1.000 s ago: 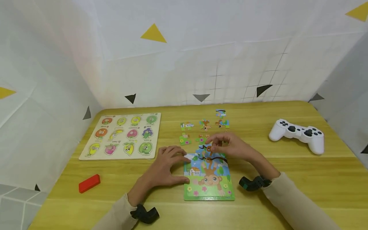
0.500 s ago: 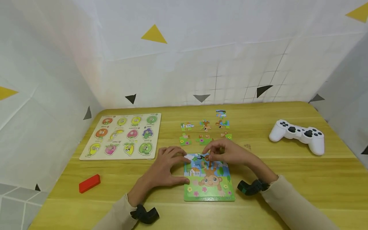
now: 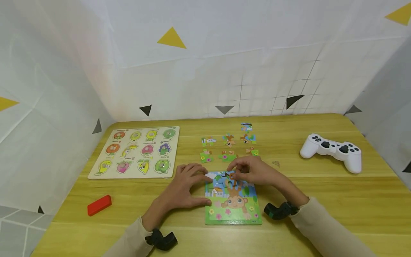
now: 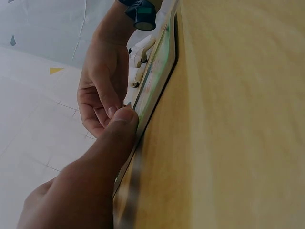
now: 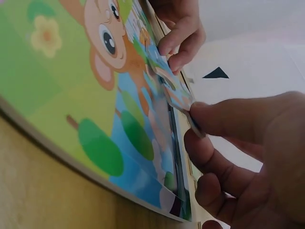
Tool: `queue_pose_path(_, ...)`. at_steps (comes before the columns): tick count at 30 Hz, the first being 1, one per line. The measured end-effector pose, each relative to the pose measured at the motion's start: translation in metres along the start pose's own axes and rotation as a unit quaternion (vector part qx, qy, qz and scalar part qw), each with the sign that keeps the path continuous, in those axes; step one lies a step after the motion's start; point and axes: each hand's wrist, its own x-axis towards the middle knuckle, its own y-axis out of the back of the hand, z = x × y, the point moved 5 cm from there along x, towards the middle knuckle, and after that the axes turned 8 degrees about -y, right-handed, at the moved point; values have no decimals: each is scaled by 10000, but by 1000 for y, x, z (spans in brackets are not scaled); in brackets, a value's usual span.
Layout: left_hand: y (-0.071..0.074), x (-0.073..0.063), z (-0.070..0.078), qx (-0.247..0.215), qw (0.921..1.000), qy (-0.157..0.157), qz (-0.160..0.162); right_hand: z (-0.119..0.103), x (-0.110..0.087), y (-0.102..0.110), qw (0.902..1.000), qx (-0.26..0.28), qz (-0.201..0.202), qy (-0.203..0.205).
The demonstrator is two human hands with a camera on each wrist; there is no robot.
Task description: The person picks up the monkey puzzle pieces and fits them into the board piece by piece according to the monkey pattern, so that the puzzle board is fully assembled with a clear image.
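A square puzzle board with a monkey picture lies on the table in front of the person. My left hand rests at its left edge, thumb and index finger spread and touching it. At the board's far side, my right hand pinches a jigsaw piece between thumb and index finger. In the right wrist view the piece is tilted, its far end low over the board's upper part. The left thumb lies against the board's rim in the left wrist view.
Several loose jigsaw pieces lie in rows behind the board. A wooden fruit puzzle is at the back left, a red block nearer on the left. A white game controller sits at the right.
My right hand has brought the jigsaw piece from beyond the board's far edge nearer, over its upper part, then shifted little in the last half second. The left hand has stayed put.
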Motion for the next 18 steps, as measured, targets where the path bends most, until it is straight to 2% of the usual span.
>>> queue_pose_path(5,-1,0,0,25,10000,4,-5,-2,0,-2,9991,-379,187,15)
queue_pose_path(12,0,0,0,49,10000,-35,-9,-5,-1,-5,9991,-407,127,74)
queue_pose_path(15,0,0,0,45,10000,-29,-17,-7,-1,-5,9967,-764,241,125)
queue_pose_path(18,0,1,-1,13,10000,5,-45,-10,0,-6,9900,-1331,422,215)
